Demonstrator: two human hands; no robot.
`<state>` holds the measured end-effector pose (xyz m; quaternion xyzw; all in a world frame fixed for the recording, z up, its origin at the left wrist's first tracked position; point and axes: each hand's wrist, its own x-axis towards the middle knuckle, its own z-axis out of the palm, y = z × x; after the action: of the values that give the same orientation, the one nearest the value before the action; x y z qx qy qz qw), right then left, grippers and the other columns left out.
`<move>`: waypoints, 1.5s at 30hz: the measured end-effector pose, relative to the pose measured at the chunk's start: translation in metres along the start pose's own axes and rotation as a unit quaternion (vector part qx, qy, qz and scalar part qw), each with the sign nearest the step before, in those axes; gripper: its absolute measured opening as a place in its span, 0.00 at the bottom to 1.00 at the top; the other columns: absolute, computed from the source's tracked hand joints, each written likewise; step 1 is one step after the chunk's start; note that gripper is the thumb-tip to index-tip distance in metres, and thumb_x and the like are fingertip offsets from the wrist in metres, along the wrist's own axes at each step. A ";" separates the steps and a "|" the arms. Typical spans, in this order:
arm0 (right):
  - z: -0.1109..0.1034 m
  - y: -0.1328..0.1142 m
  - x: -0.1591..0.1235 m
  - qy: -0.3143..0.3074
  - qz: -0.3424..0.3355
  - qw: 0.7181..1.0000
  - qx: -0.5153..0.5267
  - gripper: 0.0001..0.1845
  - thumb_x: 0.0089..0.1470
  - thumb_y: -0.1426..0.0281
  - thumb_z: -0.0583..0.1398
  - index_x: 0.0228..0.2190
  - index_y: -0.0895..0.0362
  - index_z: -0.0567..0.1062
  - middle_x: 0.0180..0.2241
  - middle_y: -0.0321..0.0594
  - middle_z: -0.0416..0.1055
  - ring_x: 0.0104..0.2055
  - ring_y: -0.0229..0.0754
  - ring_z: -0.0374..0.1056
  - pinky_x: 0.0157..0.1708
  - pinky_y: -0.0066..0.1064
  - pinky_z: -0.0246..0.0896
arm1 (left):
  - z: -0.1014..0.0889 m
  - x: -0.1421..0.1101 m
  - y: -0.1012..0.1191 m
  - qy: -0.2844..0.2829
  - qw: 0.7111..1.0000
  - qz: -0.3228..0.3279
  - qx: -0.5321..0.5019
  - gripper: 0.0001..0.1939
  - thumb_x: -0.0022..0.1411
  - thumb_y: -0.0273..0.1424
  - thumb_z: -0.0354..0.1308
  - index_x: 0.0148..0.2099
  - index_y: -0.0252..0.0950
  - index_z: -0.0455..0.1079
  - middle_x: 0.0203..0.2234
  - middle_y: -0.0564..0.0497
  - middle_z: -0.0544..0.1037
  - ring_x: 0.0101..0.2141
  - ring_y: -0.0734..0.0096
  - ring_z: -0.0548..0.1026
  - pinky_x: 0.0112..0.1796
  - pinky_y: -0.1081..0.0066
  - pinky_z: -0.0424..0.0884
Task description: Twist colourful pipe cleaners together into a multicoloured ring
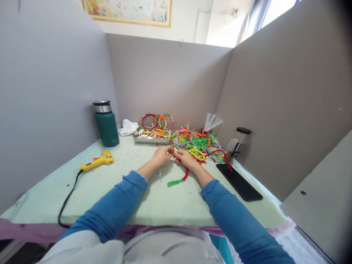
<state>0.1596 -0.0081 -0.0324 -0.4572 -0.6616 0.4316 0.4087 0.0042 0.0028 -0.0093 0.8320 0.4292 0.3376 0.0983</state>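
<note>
My left hand point(161, 156) and my right hand point(186, 160) meet above the middle of the table, fingertips pinched close together. Between them a bit of orange-red pipe cleaner point(173, 147) sticks up. A coiled red and green pipe cleaner point(176, 182) trails from under my right hand, its green end lying towards me. Whether it is one piece with the orange-red bit is hidden by my fingers. Just beyond my right hand lies a heap of multicoloured pipe cleaners point(200, 140), with a yellow loop point(198, 155) nearest.
A metal tray point(151, 140) of small flat pieces stands behind, with coloured rings point(150, 114). On the left are a yellow glue gun point(96, 161), a green bottle point(106, 129) and tissue point(128, 127). A black phone point(239, 183), clear jar point(239, 142) and white sticks point(211, 121) occupy the right.
</note>
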 end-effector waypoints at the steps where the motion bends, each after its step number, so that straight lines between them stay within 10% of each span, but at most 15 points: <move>1: 0.000 0.000 0.000 0.000 0.001 1.000 0.002 0.11 0.49 0.63 0.54 0.24 0.58 0.64 0.13 0.29 0.60 0.11 0.27 0.46 0.11 0.21 0.37 | 0.000 0.000 0.000 -0.001 1.000 -0.002 -0.005 0.06 0.50 0.29 0.54 0.32 0.36 0.71 0.27 0.53 0.76 0.27 0.75 0.70 0.30 0.77 0.62; 11: 0.000 0.000 0.000 0.001 0.000 1.000 -0.003 0.10 0.49 0.64 0.54 0.24 0.58 0.64 0.14 0.30 0.61 0.11 0.27 0.46 0.11 0.22 0.37 | -0.002 0.000 0.001 -0.014 1.000 0.001 -0.028 0.06 0.50 0.28 0.53 0.29 0.34 0.71 0.26 0.52 0.76 0.27 0.75 0.70 0.29 0.77 0.62; 20: -0.001 0.003 -0.001 -0.003 -0.005 1.000 -0.027 0.13 0.49 0.61 0.53 0.26 0.59 0.68 0.15 0.30 0.61 0.13 0.28 0.47 0.12 0.22 0.39 | -0.003 -0.001 0.009 -0.090 0.952 -0.185 -0.225 0.12 0.58 0.35 0.46 0.33 0.32 0.66 0.25 0.51 0.74 0.11 0.84 0.61 0.15 0.78 0.56; 29: -0.001 0.003 -0.002 -0.022 -0.019 0.999 -0.044 0.11 0.49 0.64 0.53 0.25 0.59 0.68 0.15 0.30 0.61 0.14 0.28 0.48 0.15 0.22 0.40 | -0.010 -0.006 0.014 -0.113 0.923 -0.216 -0.297 0.13 0.51 0.37 0.57 0.27 0.32 0.64 0.14 0.58 0.65 0.10 0.86 0.53 0.13 0.78 0.50; 45: -0.002 0.003 -0.002 -0.009 -0.024 0.998 -0.061 0.13 0.49 0.63 0.53 0.20 0.59 0.65 0.15 0.32 0.61 0.14 0.28 0.48 0.15 0.23 0.40 | 0.003 0.004 -0.004 -0.063 0.986 -0.131 -0.085 0.14 0.44 0.38 0.60 0.30 0.32 0.72 0.20 0.53 0.73 0.19 0.78 0.65 0.21 0.77 0.57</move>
<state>0.1621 -0.0091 -0.0348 -0.4608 -0.7013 0.3849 0.3843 0.0052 0.0088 -0.0117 0.7765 0.4973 0.3043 0.2391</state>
